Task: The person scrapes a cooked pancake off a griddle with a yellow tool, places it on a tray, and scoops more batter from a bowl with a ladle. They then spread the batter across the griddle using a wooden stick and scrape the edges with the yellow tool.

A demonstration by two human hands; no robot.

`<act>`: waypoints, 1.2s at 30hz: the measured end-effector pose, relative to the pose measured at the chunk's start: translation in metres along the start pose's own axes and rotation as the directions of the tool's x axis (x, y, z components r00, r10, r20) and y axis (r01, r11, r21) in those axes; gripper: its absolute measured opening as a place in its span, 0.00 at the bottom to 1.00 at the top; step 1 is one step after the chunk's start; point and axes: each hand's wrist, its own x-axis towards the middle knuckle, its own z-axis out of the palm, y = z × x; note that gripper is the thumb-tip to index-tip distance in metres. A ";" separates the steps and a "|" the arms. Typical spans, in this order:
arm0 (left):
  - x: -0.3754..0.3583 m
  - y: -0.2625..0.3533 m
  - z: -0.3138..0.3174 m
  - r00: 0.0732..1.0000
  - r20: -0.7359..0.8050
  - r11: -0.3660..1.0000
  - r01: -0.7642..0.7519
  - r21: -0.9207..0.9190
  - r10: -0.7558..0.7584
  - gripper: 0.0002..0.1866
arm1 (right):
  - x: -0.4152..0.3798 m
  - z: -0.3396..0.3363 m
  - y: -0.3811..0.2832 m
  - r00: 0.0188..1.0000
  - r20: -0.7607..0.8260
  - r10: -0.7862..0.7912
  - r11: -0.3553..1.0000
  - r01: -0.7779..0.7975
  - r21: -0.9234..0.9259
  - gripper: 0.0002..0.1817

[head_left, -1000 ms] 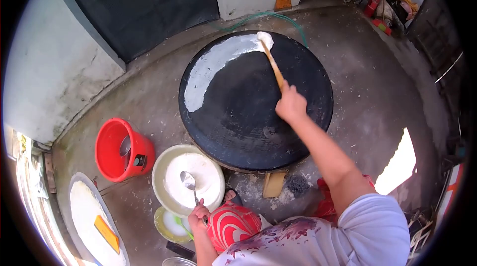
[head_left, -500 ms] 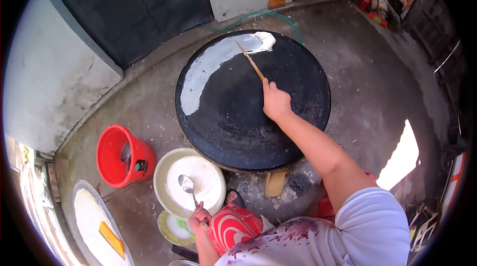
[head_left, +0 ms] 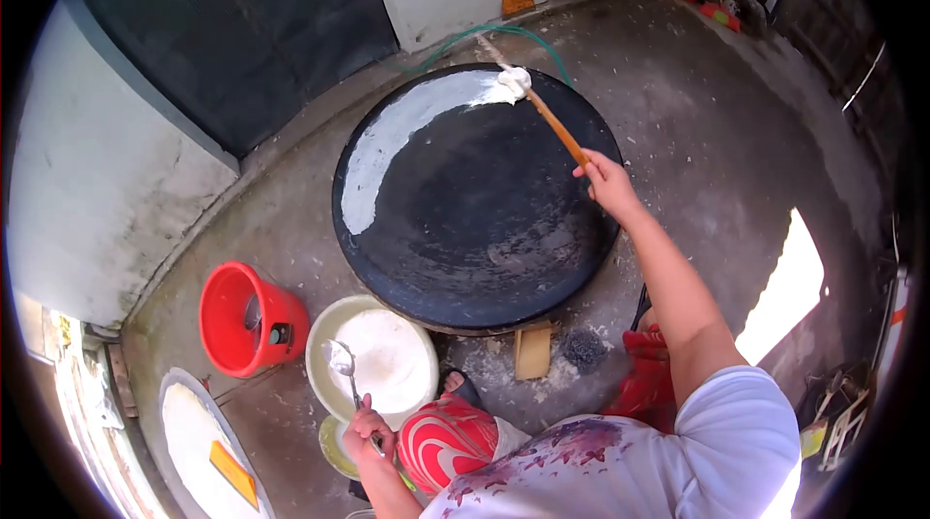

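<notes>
My right hand (head_left: 608, 182) grips a long wooden stick (head_left: 562, 131), its far end reaching to the rim of a large round black griddle (head_left: 465, 219). A lump of white batter (head_left: 514, 83) lies against the stick. Behind it, a band of thinly spread batter (head_left: 387, 136) curves along the griddle's upper left edge. In my left hand (head_left: 370, 430), fingers closed, is a metal ladle (head_left: 340, 359) with a whitish bowl. The ladle hangs over a pale basin (head_left: 321, 376) of white batter.
Left of the basin stands a red bucket (head_left: 225, 354) with something metallic inside. A round tray (head_left: 179, 378) with a white surface and an orange scraper (head_left: 232, 473) lies lower left. A wood block (head_left: 532, 352) sits by the griddle's base; a green hose (head_left: 528, 32) runs behind.
My right hand has moved right and slightly up, taking the stick to the batter lump, which has shifted. The ladle is tilted a little further left.
</notes>
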 end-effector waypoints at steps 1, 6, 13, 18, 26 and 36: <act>-0.008 -0.003 0.007 1.000 0.005 1.000 -0.004 0.005 0.004 0.17 | 0.013 -0.005 0.003 0.997 -0.040 0.065 0.997 -0.063 0.048 0.18; -0.039 -0.017 0.028 0.981 0.169 0.995 0.096 -0.017 -0.092 0.18 | 0.061 -0.009 0.003 0.933 -0.037 0.358 0.933 -0.358 -0.021 0.21; -0.054 -0.052 0.046 0.966 0.227 0.991 0.133 -0.020 -0.125 0.18 | 0.056 -0.011 0.000 0.910 0.046 0.413 0.910 -0.414 0.006 0.19; -0.045 -0.063 0.044 0.972 0.170 0.986 0.167 -0.022 -0.161 0.17 | 0.048 0.009 -0.016 0.904 0.160 0.397 0.917 -0.399 -0.023 0.17; -0.034 -0.064 0.038 0.988 0.129 0.994 0.079 0.072 -0.088 0.17 | 0.044 0.041 -0.009 0.957 0.059 0.284 0.956 -0.277 -0.099 0.15; -0.034 -0.058 0.036 0.991 0.117 0.993 0.057 0.099 -0.069 0.19 | 0.013 0.041 0.022 0.981 -0.075 0.180 0.917 -0.195 -0.349 0.17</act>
